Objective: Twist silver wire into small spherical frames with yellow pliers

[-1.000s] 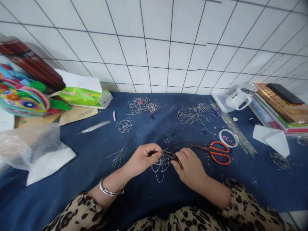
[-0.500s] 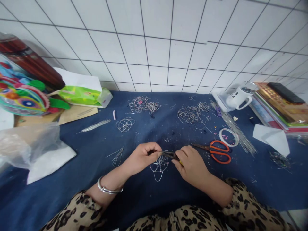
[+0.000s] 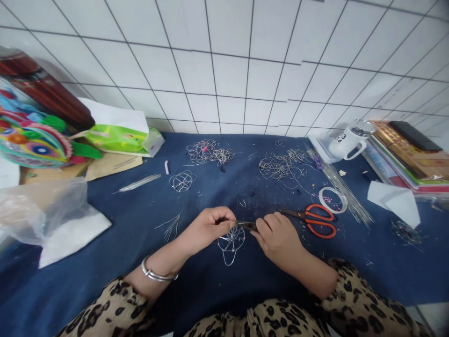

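My left hand (image 3: 214, 224) pinches the upper edge of a round wire ornament (image 3: 231, 242), which hangs below the fingertips with small pink beads and a wire loop at its bottom. From the other side, my right hand (image 3: 278, 235) is closed around a pair of pliers (image 3: 248, 225). The jaws point left and meet the wire close to my left fingertips. Whether they grip the wire is too small to tell. Orange-handled scissors (image 3: 317, 220) lie just right of my right hand.
Loose wires (image 3: 171, 227) lie left of my hands. Beyond are a wire frame (image 3: 183, 181) and tangled wire (image 3: 280, 164). A ring-shaped dish (image 3: 333, 200) with pink beads, long straight wires (image 3: 347, 189) and a white mug (image 3: 351, 140) stand at right. A plastic bag (image 3: 73, 224) lies left.
My right hand has rolled slightly around the pliers, so the yellow part of the handle no longer shows. My left hand keeps its pinch on the wire ornament.
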The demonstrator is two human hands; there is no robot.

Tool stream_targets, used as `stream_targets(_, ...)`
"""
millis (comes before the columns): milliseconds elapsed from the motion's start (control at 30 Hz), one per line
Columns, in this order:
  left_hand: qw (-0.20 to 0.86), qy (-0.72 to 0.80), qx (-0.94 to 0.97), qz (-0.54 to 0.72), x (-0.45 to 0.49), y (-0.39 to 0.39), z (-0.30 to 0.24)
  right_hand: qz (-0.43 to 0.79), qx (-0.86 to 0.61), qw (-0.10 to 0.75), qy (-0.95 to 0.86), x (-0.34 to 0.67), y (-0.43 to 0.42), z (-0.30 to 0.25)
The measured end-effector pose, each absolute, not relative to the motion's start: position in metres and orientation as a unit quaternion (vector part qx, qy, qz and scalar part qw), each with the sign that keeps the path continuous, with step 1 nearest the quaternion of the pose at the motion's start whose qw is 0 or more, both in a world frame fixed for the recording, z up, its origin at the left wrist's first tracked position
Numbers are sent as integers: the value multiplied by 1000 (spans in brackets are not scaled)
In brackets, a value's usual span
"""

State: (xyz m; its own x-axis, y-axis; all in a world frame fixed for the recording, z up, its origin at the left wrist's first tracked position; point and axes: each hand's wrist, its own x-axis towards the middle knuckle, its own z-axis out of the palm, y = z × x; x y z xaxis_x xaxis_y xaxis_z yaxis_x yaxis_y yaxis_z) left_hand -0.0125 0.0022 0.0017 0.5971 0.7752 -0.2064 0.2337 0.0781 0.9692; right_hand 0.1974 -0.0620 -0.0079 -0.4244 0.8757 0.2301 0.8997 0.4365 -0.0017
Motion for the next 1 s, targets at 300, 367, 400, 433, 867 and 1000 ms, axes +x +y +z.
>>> stream_targets(300,650,392,613,217,-11,1,-1,-68,-537,105,-835,197,-64,-11)
stream_targets(367,636,396,626,217,-11,2,-1,-28,-547,110,-829,196,-63,-11)
stream_targets(400,627,396,634,219,-12,2,0,0,-553,115,-825,196,-63,-11)
stream_targets(433,619,396,643,219,-12,3,0,29,-557,122,-821,196,-63,-10)
stream_targets(867,406,366,801,245,-14,3,0,265,-563,167,-765,198,-62,-4)
stream_targets(1000,371,355,823,243,-13,3,0,314,-566,165,-744,197,-61,0)
